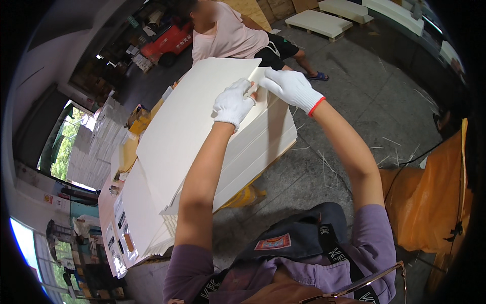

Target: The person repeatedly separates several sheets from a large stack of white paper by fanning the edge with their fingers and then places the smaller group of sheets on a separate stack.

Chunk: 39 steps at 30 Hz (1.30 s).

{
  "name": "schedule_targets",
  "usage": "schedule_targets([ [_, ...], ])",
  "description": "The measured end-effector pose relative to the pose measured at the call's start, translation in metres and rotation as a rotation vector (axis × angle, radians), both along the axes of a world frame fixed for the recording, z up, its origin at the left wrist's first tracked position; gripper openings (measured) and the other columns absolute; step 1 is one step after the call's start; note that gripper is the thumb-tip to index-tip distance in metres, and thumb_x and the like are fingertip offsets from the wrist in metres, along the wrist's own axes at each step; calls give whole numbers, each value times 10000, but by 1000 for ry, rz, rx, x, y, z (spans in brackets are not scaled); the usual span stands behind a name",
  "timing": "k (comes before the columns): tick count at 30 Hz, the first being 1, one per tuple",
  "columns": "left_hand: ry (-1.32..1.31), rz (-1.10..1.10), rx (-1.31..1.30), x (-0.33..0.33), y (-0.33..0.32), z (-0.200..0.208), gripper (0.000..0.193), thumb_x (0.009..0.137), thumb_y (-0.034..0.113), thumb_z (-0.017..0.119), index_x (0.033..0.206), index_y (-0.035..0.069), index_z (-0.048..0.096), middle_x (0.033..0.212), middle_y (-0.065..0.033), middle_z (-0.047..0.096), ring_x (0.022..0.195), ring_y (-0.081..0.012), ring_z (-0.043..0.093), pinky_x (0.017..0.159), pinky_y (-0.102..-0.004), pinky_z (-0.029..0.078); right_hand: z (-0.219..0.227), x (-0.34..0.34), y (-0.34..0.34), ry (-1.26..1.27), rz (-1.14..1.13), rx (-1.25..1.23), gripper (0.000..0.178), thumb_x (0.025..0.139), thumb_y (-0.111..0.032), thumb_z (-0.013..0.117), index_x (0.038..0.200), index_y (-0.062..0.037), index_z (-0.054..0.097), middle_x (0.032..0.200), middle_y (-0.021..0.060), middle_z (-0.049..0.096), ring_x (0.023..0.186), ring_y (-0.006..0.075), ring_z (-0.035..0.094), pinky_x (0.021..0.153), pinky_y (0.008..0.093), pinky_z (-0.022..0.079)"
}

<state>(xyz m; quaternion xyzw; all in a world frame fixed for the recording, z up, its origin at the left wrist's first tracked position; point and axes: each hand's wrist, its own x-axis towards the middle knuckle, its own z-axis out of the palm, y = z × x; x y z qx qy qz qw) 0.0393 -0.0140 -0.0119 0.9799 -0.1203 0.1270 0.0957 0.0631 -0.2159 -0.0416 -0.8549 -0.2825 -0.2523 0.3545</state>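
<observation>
A tall stack of large white board sheets [177, 121] stands in front of me, its layered side facing right. Both my hands wear white knitted gloves. At the stack's right edge, near the far corner, my left hand [234, 104] has its fingers curled and closed on the edge of the upper sheets; some bare fingertips show. Just right of it, my right hand [293, 88], in a red-cuffed glove, is bent over the same corner with its fingers closed on the sheet edges. How many sheets each hand grips is hidden.
A person in a pink shirt [230, 33] is beyond the stack. A red forklift [169, 45] stands behind. White stacks on pallets [319, 24] lie far right. Orange sheeting [430, 202] hangs near right. Thin strips litter the grey floor [344, 121]. A table [107, 202] adjoins the stack at left.
</observation>
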Motion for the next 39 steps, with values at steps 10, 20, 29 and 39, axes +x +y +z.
schedule_targets([
  [10, 161, -168, -342, -29, 10, 2, 477, 875, 359, 684, 1311, 171, 645, 1216, -146, 685, 1131, -256, 647, 979, -346, 473, -12, -10, 20, 343, -18, 386, 499, 1017, -473, 398, 1257, -91, 612, 1063, 184, 697, 1008, 366, 650, 884, 410, 484],
  [20, 86, -178, -530, -25, 14, -8, 408, 908, 324, 640, 1298, 204, 646, 1201, -158, 685, 1120, -302, 647, 970, -357, 472, -13, -12, 21, 353, -26, 368, 476, 1020, -481, 380, 1239, -126, 608, 1039, 208, 693, 992, 407, 645, 852, 451, 490],
  [29, 181, -136, -370, -34, 5, 1, 422, 892, 343, 663, 1301, 243, 643, 1117, -148, 704, 1021, -307, 669, 902, -360, 501, -24, -4, 23, 283, -66, 389, 460, 1015, -469, 387, 1260, -156, 619, 1017, 199, 698, 969, 403, 654, 837, 457, 497],
  [39, 229, -103, -362, -33, 4, 7, 432, 922, 332, 624, 1336, 207, 630, 1148, -138, 701, 1037, -259, 664, 925, -329, 483, -25, -2, 22, 317, -75, 379, 474, 1009, -497, 397, 1226, -138, 618, 983, 206, 698, 944, 406, 658, 818, 464, 496],
])
